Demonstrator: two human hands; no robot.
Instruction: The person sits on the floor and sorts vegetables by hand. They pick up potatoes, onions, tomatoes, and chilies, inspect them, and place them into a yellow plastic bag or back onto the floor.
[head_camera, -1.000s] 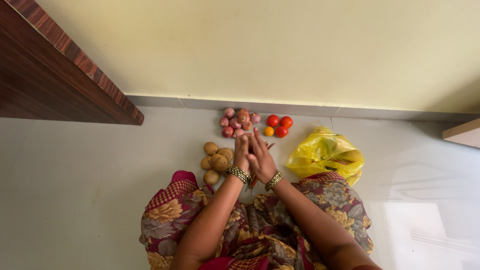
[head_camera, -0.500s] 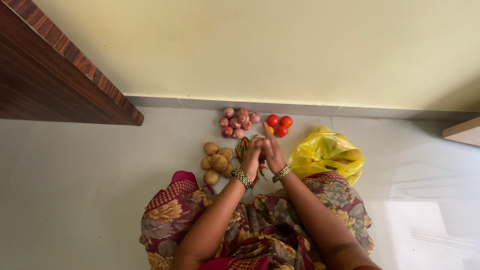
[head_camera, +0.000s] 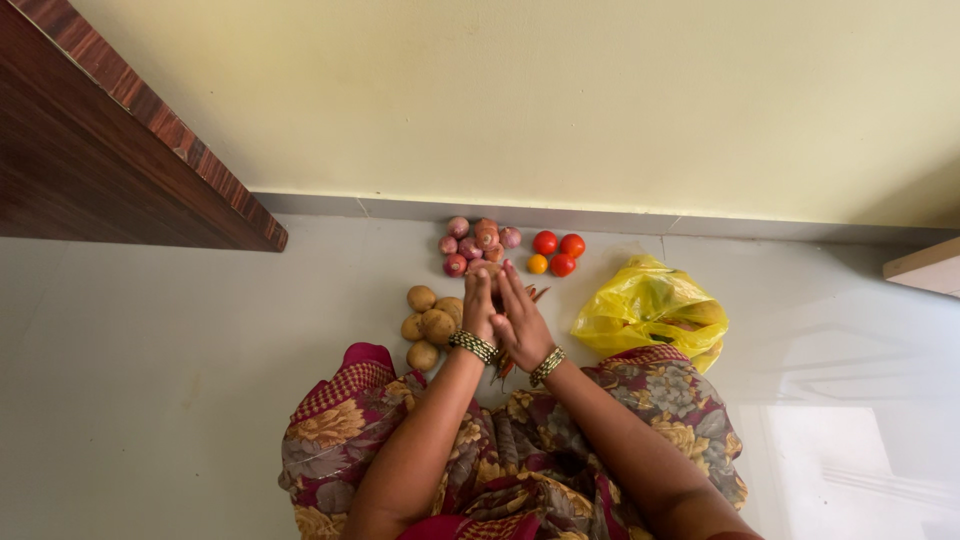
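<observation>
My left hand (head_camera: 479, 306) and my right hand (head_camera: 521, 318) lie side by side, fingers stretched forward, over a small heap of red and green chillies (head_camera: 540, 293) on the floor. Only a few chilli tips show past the hands. The fingertips reach almost to a cluster of pinkish onions (head_camera: 474, 241). Several brown potatoes (head_camera: 431, 324) sit just left of my left hand. A few red tomatoes and one orange one (head_camera: 557, 251) lie to the right of the onions. Both wrists wear bangles.
A crumpled yellow plastic bag (head_camera: 652, 311) rests right of my right hand. A dark wooden cabinet (head_camera: 100, 150) juts in at upper left. A pale wall and grey skirting (head_camera: 600, 215) stand behind the vegetables. A light board edge (head_camera: 925, 265) shows at far right.
Half a second ago both hands were shifted right with the chillies showing at their left; now they have slid back left and forward, covering the heap.
</observation>
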